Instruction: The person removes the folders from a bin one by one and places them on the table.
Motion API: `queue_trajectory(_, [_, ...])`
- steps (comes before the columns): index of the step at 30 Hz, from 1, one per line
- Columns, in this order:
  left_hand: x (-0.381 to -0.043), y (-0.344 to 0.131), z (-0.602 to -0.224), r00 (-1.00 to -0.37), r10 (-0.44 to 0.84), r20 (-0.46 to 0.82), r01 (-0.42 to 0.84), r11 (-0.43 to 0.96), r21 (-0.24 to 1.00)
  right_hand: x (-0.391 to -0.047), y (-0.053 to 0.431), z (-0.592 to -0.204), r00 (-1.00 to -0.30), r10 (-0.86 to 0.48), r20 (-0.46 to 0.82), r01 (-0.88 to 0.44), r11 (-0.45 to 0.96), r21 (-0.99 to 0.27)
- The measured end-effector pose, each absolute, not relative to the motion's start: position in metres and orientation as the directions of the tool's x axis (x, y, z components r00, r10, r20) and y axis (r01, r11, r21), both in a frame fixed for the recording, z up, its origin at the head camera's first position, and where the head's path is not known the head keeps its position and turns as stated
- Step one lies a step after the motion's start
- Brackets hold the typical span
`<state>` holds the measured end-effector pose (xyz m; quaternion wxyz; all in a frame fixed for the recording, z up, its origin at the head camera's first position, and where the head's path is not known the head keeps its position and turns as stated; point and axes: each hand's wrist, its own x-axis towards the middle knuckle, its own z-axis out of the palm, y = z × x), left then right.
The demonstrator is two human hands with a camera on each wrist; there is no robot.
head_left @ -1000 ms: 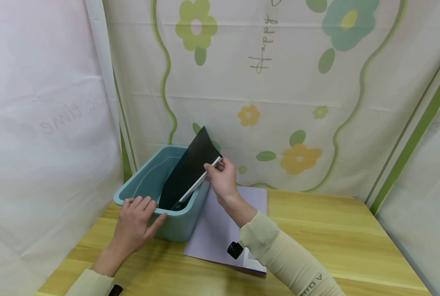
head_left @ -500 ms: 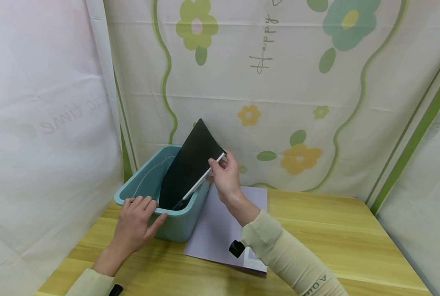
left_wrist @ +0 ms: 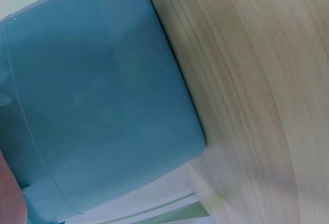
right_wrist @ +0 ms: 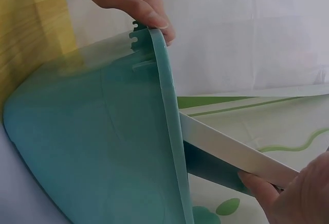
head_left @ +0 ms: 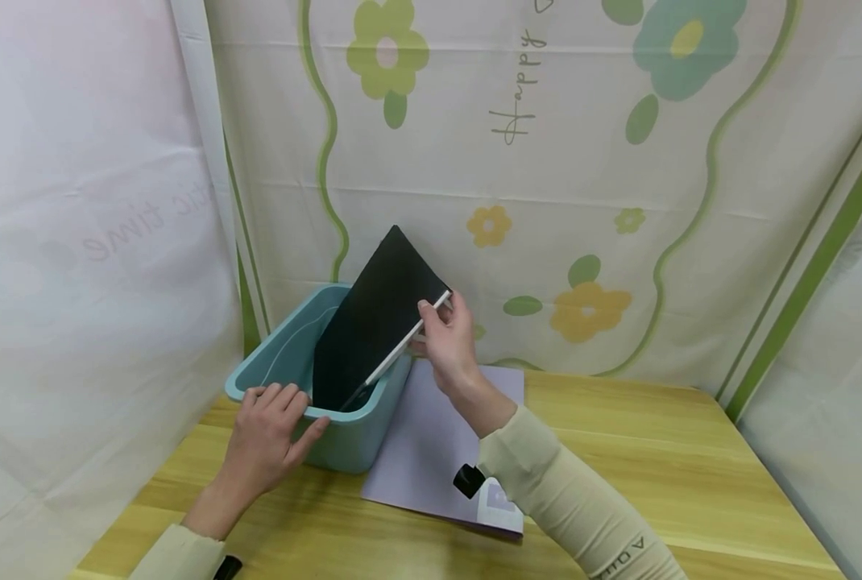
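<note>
A teal plastic bin (head_left: 344, 443) stands at the left of the table. My left hand (head_left: 267, 439) grips its near rim, fingers hooked over the edge and thumb on the outside; the right wrist view shows this hand (right_wrist: 136, 0) at the bin rim (right_wrist: 168, 100) too. A black folder with a white spine (head_left: 380, 318) leans up out of the bin, its lower part hidden inside. Near the upper end of that spine, my right hand (head_left: 453, 342) pinches it between thumb and fingers. Mostly the outer wall of the bin (left_wrist: 103, 90) fills the left wrist view.
A lilac folder (head_left: 431, 451) with a pale corner label lies flat on the wooden table (head_left: 634, 467), right beside the bin. White cloth walls printed with flowers (head_left: 547, 185) enclose the table at the back and sides.
My right hand has lifted the black folder slightly up and to the right, so more of it shows above the bin. The left hand and the bin have stayed put.
</note>
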<state>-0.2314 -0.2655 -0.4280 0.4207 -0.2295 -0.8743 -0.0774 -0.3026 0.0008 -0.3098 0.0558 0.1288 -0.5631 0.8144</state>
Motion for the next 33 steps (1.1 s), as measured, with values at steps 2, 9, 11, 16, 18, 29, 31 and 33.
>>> queue_trajectory(2, [-0.231,-0.265,-0.428,-0.544,0.335,0.769,0.463,0.884,-0.057,-0.304,0.002,-0.310,-0.963,-0.037,0.269,-0.236,-0.377,-0.896])
queue_trajectory(9, [-0.230,-0.265,-0.428,-0.543,0.332,0.771,0.461,0.886,-0.056,-0.309,0.007,-0.310,-0.959,0.004,0.285,-0.262,-0.404,-0.876])
queue_trajectory(11, [-0.230,-0.265,-0.429,-0.542,0.332,0.772,0.463,0.885,-0.056,-0.310,0.008,-0.309,-0.958,0.014,0.287,-0.267,-0.406,-0.874])
queue_trajectory(16, [-0.231,-0.266,-0.429,-0.541,0.331,0.773,0.465,0.884,-0.053,-0.313,0.011,-0.307,-0.958,0.032,0.286,-0.273,-0.416,-0.867])
queue_trajectory(18, [-0.231,-0.266,-0.429,-0.537,0.331,0.776,0.466,0.883,-0.055,-0.314,0.013,-0.307,-0.958,0.040,0.283,-0.273,-0.421,-0.865])
queue_trajectory(29, [-0.233,-0.268,-0.431,-0.521,0.334,0.786,0.470,0.880,-0.062,-0.314,0.022,-0.305,-0.959,0.035,0.283,-0.270,-0.431,-0.861])
queue_trajectory(31, [-0.233,-0.269,-0.431,-0.520,0.333,0.786,0.471,0.880,-0.062,-0.314,0.023,-0.304,-0.958,0.032,0.286,-0.271,-0.434,-0.859])
queue_trajectory(33, [-0.233,-0.269,-0.431,-0.519,0.334,0.787,0.472,0.880,-0.062,-0.313,0.024,-0.303,-0.958,0.030,0.286,-0.270,-0.432,-0.861])
